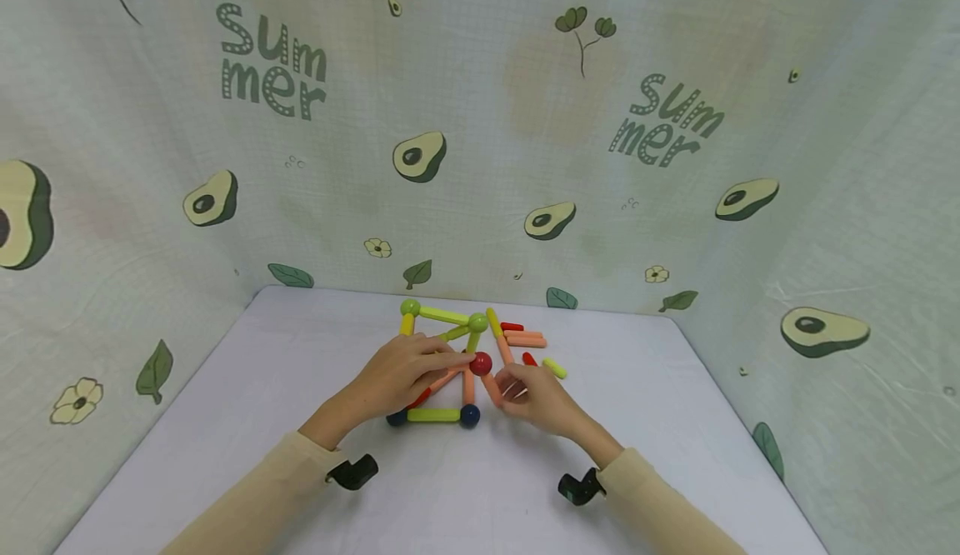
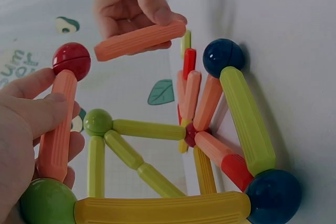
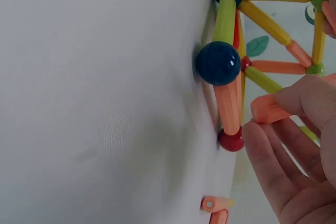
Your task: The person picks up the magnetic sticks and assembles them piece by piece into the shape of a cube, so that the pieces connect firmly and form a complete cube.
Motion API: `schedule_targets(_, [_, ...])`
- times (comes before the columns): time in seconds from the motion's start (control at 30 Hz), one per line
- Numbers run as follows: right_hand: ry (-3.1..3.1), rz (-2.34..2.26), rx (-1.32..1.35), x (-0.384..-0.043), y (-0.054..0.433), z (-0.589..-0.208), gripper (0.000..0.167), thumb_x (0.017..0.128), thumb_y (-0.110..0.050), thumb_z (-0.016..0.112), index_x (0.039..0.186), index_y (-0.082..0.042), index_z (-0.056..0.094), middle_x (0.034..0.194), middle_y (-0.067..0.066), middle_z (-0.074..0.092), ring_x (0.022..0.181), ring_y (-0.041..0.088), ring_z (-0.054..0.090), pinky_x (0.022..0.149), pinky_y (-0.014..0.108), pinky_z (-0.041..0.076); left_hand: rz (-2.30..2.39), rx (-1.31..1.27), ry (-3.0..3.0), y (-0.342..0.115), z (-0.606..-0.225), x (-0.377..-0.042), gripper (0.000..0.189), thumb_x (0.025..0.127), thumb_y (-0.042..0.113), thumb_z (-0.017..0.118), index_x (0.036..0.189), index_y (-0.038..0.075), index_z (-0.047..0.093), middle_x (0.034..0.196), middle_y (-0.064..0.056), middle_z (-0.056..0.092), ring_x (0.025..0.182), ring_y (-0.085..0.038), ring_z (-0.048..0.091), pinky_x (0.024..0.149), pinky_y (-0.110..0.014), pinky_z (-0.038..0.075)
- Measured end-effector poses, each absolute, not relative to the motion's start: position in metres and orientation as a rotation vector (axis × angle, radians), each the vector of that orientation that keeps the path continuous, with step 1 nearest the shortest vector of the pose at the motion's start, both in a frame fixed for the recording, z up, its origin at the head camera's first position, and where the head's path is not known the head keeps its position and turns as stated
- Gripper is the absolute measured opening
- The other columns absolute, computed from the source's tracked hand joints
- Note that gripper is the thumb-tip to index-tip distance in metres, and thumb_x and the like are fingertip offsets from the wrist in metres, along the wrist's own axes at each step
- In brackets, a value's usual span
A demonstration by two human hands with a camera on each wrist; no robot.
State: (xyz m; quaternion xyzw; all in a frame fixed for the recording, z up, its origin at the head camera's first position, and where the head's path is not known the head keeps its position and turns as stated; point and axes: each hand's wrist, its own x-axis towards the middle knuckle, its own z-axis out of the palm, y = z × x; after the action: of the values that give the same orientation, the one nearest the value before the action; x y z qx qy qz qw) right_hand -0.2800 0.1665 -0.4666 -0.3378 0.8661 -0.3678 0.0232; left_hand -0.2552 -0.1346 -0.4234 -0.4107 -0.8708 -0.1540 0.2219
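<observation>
In the left wrist view my left hand (image 2: 26, 114) grips an orange magnetic building stick (image 2: 59, 124). This stick runs from a green ball (image 2: 47, 203) to a red ball (image 2: 71, 61), with a fingertip at the red ball. My right hand (image 1: 543, 401) pinches a second orange stick (image 2: 139, 40) by one end. In the left wrist view, that stick's free end points toward the red ball. Both hands are at a frame of sticks and balls, with dark blue balls (image 1: 469, 416) at its base and a yellow-green stick (image 1: 433, 415) between them.
Several loose sticks lie behind and right of the frame, among them orange ones (image 1: 525, 341), a red one (image 1: 529, 359) and a yellow-green one (image 1: 555, 368). The white table (image 1: 637, 405) meets a printed cloth backdrop (image 1: 495, 122) at the back.
</observation>
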Motion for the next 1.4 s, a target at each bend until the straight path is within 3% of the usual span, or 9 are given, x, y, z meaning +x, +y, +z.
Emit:
schedule_targets(0.4, [2.649, -1.213, -1.089, -0.279, 0.152, -0.472, 0.024, 0.094, -0.008, 0.081, 0.114, -0.014, 0.068, 0.104, -0.003, 0.075, 0.096, 0.012, 0.073, 0.086, 0.029, 0.062, -0.456, -1.131, -2.429, -0.135, -0.424, -0.257, 0.049, 0.097, 0.016, 0.079, 0.143, 0.032, 0.069, 0.118, 0.008, 0.073, 0.094, -0.014, 0.064, 0.081, -0.031, 0.054])
schedule_targets(0.73, [2.587, -1.326, -1.1, -0.276, 0.136, -0.478, 0.043, 0.094, -0.004, 0.081, 0.134, -0.001, 0.064, 0.107, 0.003, 0.079, 0.099, 0.018, 0.076, 0.089, 0.032, 0.062, -0.46, -1.161, -2.38, -0.136, -0.425, -0.259, 0.048, 0.098, 0.014, 0.079, 0.141, 0.032, 0.07, 0.115, 0.008, 0.074, 0.088, -0.013, 0.063, 0.076, -0.028, 0.051])
schedule_targets(0.97, [2.621, -1.31, -1.109, -0.277, 0.133, -0.485, 0.04, 0.093, -0.002, 0.08, 0.13, -0.001, 0.066, 0.104, -0.001, 0.077, 0.095, 0.01, 0.074, 0.087, 0.03, 0.062, -0.426, -1.158, -2.381, -0.135, -0.425, -0.259, 0.049, 0.096, 0.013, 0.081, 0.139, 0.034, 0.072, 0.11, 0.009, 0.073, 0.083, -0.012, 0.059, 0.072, -0.026, 0.047])
schedule_targets(1.2, [2.633, -1.313, -1.129, -0.281, 0.132, -0.487, 0.027, 0.094, -0.003, 0.08, 0.116, -0.009, 0.067, 0.102, -0.002, 0.078, 0.094, 0.012, 0.075, 0.087, 0.031, 0.062, -0.438, -1.051, -2.415, -0.138, -0.424, -0.257, 0.047, 0.091, 0.025, 0.087, 0.135, 0.031, 0.075, 0.117, 0.009, 0.076, 0.101, -0.014, 0.065, 0.086, -0.038, 0.051])
schedule_targets(1.4, [2.684, -1.276, -1.092, -0.289, 0.134, -0.487, 0.024, 0.096, -0.004, 0.078, 0.11, -0.018, 0.064, 0.101, -0.004, 0.078, 0.097, 0.011, 0.074, 0.087, 0.027, 0.061, -0.493, -0.835, -2.372, -0.15, -0.426, -0.256, 0.041, 0.083, 0.027, 0.094, 0.122, 0.028, 0.081, 0.109, 0.007, 0.078, 0.095, -0.016, 0.052, 0.077, -0.034, 0.045])
